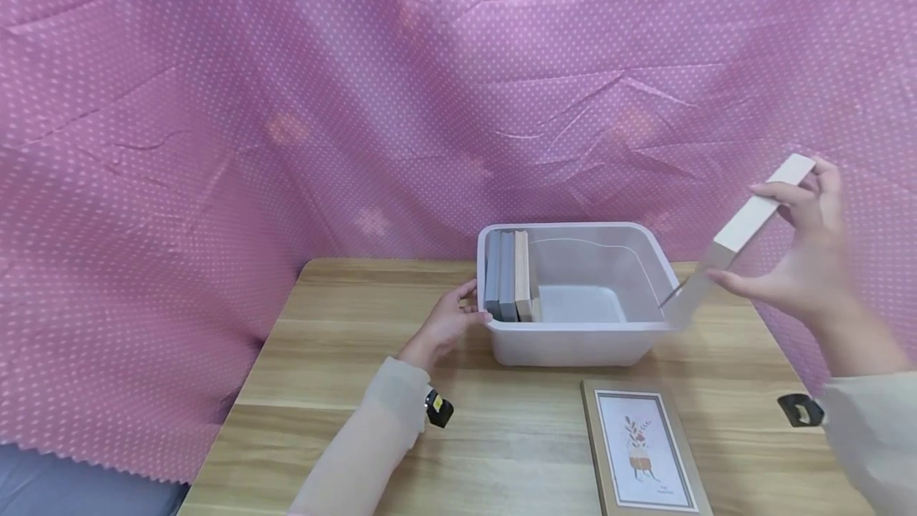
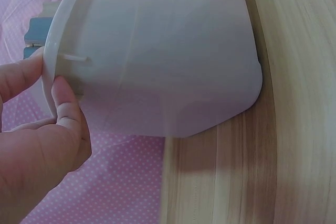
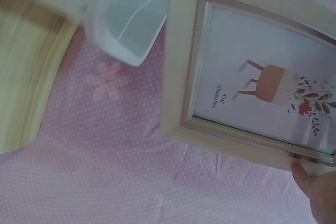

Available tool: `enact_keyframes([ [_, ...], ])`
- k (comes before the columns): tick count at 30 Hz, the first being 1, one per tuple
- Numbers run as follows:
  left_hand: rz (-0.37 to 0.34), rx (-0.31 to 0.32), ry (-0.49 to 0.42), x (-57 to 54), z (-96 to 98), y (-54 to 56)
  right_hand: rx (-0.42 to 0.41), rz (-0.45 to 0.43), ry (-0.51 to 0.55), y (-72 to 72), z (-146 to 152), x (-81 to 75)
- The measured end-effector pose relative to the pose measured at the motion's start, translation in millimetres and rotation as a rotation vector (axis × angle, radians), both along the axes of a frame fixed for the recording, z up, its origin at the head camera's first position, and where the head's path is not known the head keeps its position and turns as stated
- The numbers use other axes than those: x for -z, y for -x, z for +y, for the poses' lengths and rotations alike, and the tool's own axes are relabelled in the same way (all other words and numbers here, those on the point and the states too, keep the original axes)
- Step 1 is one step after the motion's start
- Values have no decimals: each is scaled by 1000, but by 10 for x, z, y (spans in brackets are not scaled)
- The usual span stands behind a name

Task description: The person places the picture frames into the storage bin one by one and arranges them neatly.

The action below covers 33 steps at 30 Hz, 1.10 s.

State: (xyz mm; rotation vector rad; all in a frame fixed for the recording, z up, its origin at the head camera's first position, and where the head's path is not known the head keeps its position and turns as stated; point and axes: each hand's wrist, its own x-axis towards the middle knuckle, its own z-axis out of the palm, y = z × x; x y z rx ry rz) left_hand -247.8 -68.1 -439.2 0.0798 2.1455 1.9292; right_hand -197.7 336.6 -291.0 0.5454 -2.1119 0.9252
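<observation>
My right hand (image 1: 820, 261) grips a cream picture frame (image 1: 755, 217) by its edges, raised and tilted above the right end of a white plastic bin (image 1: 573, 346). Its lower corner overlaps the bin's right rim in the head view. Behind its glass, the right wrist view shows a print of a plant in an orange pot (image 3: 270, 83). At the bin's left end, my left hand (image 1: 446, 323) pinches the rim (image 2: 49, 56) between thumb and fingers. Two grey-blue frames (image 1: 500, 273) and a beige one (image 1: 524, 277) stand upright inside, against the left wall.
A tan picture frame (image 1: 602, 452) with a similar plant print lies face up on the wooden table (image 1: 344, 325), in front of the bin. Pink dotted cloth (image 1: 401, 102) hangs behind the table and down its left side.
</observation>
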Motion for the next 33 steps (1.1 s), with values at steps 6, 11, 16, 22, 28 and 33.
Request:
enact_keyframes([
  [6,-5,2,6,0,-3,7,-74,45,29,132,-202,-13],
  [11,-20,-1,6,-3,-3,11,-116,45,30,174,-407,-34],
  [16,-8,7,-8,-14,-7,1,-63,19,-14,326,-485,69],
  [22,8,11,-22,-10,-17,-12,-75,-39,-27,473,-621,238],
  [28,12,11,-23,8,-21,-19,-120,-79,-59,578,-770,406],
  [33,10,15,-24,10,-26,-30,-103,-142,-80,667,-846,560],
])
